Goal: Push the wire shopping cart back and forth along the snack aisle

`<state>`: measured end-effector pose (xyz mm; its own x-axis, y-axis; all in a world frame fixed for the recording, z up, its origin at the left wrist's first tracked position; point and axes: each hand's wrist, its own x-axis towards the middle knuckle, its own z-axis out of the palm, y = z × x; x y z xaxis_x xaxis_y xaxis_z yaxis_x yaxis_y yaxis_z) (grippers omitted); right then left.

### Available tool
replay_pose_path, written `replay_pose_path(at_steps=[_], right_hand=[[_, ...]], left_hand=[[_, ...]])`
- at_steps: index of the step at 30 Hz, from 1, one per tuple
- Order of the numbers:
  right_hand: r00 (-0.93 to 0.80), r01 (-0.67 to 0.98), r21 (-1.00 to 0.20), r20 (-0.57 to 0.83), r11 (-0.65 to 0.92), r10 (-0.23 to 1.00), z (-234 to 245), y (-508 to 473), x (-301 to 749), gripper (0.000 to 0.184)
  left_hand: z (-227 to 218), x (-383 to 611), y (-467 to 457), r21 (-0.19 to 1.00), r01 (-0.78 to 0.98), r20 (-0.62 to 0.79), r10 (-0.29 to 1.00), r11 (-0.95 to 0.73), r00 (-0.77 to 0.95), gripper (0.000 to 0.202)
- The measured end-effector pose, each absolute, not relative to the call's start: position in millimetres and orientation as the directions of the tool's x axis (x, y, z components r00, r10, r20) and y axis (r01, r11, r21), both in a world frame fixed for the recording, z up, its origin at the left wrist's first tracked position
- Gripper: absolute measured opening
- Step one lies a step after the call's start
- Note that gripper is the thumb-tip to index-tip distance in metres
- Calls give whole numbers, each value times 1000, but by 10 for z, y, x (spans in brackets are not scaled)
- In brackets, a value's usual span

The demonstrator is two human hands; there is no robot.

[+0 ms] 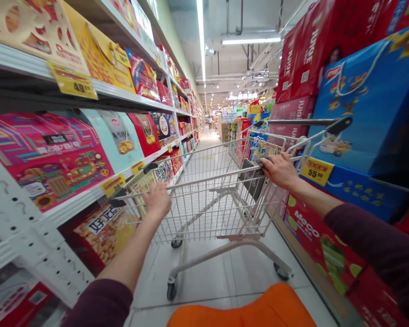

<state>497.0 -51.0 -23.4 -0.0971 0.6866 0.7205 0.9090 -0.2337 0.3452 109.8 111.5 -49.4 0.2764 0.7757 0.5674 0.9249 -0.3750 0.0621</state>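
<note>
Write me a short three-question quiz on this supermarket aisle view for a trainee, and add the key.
1. True or false: the left hand and the right hand are both on the shopping cart's push bar.
2. Multiple choice: what price does the yellow tag beside the right hand show? A) 55.90 B) 49.90 C) 19.90
3. Fill in the blank: the red box below that tag is printed with the word ____.

Key: 1 true; 2 A; 3 Meco
</note>
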Motion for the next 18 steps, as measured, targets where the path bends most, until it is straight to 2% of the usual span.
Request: replay_pose_path(at_steps=[4,6,8,11,18], right_hand=[[-93,918,317,755,-237,650,-315,-459,4857,34],[-109,917,327,756,-228,646,-318,-442,4815,34],[-152,906,368,741,-206,654,-288,-464,4834,32],[-230,882,434,734,-181,639,-246,-566,4985,29],[-322,906,405,848,-122,420,-512,-433,4994,31]], left_hand=[[-451,2045,666,25,784,560,659,-620,503,53],[-456,2388,474,41,732,592,607,-680,530,55],[-475,2566,358,79,737,611,616,-672,496,56],[-501,2592,312,72,736,608,614,-673,503,58],[-492,2565,277,54,783,569,663,-620,486,65]])
